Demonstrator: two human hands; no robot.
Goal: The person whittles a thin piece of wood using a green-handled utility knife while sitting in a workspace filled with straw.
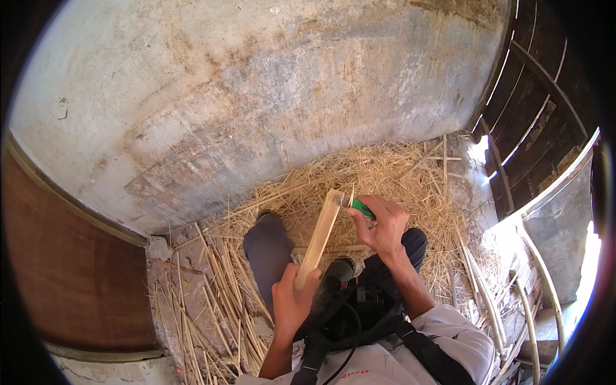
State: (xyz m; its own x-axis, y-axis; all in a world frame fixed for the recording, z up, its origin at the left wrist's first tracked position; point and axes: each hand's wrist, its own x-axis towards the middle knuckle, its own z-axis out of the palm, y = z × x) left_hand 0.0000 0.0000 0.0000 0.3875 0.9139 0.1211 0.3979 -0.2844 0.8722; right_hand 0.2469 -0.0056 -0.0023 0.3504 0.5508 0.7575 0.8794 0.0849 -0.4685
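My left hand is closed around the lower end of a pale split bamboo piece, which slants up and away from me over my lap. In my right hand is a green-handled knife, gripped close to the bamboo's far end. Its small blade meets the right edge of the bamboo near the tip, where a thin sliver stands up beside it. Part of the knife handle is hidden by my fingers.
Straw-like bamboo shavings are heaped beyond my knees, against a stained wall. Long thin strips lie to my left beside a brown wooden panel. More poles lean at the right, below a dark slatted structure.
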